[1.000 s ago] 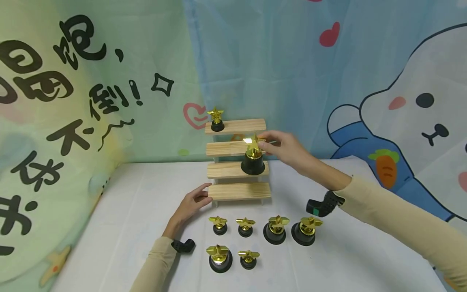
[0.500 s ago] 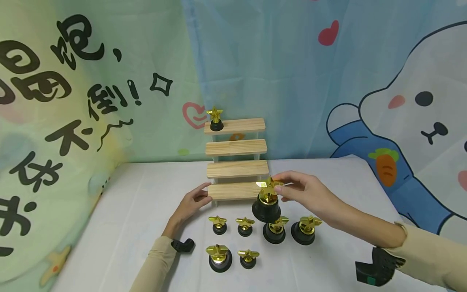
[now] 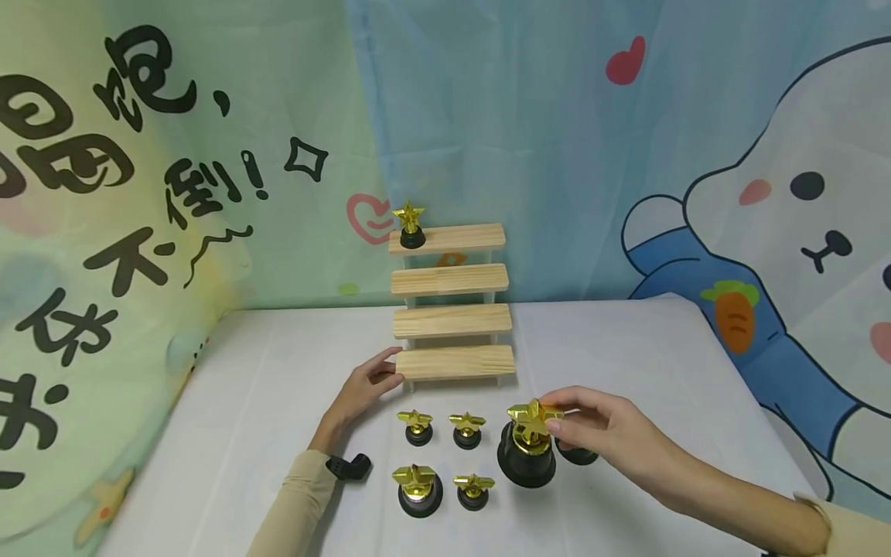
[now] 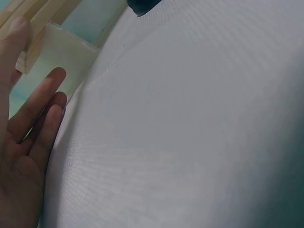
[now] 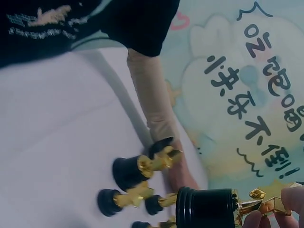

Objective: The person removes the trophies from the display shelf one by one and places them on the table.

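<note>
In the head view my right hand (image 3: 605, 433) pinches the gold star of a large star trophy (image 3: 527, 460) with a black base, above the table's right part. The right wrist view shows this trophy (image 5: 206, 209) close up, fingertips on its star. My left hand (image 3: 365, 391) rests at the left end of the lowest board of a four-step wooden display stand (image 3: 455, 362). From the left wrist, its fingers (image 4: 40, 102) look extended, with one digit against the wood. A small star trophy (image 3: 411, 228) stands on the top board's left end.
In front of the stand are small trophies (image 3: 418, 428), (image 3: 467, 431), (image 3: 473, 492) and a large trophy (image 3: 418, 493). Another black base (image 3: 579, 455) shows partly behind my right hand. A white cloth (image 3: 278, 371) covers the table; a printed curtain (image 3: 557, 155) hangs behind.
My right hand has carried the large trophy from in front of the stand's boards down and rightward, toward the row of trophies on the table. My left hand stays at the lowest board.
</note>
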`<state>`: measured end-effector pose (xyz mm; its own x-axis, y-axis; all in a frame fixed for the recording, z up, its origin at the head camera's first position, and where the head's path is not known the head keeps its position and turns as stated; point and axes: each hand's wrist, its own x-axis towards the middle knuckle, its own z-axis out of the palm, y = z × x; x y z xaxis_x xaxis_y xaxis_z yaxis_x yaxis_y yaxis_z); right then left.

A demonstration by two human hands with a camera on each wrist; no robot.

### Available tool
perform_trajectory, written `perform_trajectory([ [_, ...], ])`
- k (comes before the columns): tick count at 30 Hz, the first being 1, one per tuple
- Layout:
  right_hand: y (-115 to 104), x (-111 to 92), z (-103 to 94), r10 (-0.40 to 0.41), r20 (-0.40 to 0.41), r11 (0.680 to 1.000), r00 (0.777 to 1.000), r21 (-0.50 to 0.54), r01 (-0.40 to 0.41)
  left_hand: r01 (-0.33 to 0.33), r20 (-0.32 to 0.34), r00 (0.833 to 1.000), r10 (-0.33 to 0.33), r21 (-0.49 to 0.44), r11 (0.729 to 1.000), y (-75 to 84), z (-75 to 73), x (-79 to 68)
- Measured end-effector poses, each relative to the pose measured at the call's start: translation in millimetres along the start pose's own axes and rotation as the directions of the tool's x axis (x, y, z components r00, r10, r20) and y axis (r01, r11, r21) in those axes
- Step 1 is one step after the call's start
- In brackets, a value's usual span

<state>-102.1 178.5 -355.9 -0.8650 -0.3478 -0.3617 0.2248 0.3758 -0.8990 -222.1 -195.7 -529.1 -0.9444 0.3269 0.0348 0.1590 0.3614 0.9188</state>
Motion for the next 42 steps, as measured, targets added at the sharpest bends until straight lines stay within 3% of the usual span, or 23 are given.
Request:
perform_trajectory([
  [11, 40, -8, 7.3, 0.095, 0.063, 0.993, 0.993, 0.064, -0.099, 0.008, -0.011, 1.000, -0.008, -0.019, 1.000, 0.8, -1.0, -0.4],
  [18, 62, -2, 13.3, 0.135, 0.077, 0.985, 0.988, 0.094, -0.142, -0.007, -0.037, 0.999, 0.006, -0.006, 1.000, -31.2, 4.2, 7.2],
  [26, 86, 4, 18.7, 0.109, 0.071, 0.985, 0.992, 0.124, -0.117, -0.003, -0.042, 0.999, 0.003, -0.008, 1.000, -34.1, 6.0, 9.1],
  [33, 97, 9, 19.9, 0.151, 0.043, 0.983, 0.988, 0.095, -0.155, 0.008, -0.034, 0.999, -0.008, -0.008, 1.000, -33.0, 6.8, 7.3],
  [42, 108, 12, 21.4, 0.150, 0.038, 0.984, 0.988, 0.088, -0.153, 0.019, -0.052, 0.998, -0.019, 0.003, 1.000, -33.0, 5.9, 7.4],
])
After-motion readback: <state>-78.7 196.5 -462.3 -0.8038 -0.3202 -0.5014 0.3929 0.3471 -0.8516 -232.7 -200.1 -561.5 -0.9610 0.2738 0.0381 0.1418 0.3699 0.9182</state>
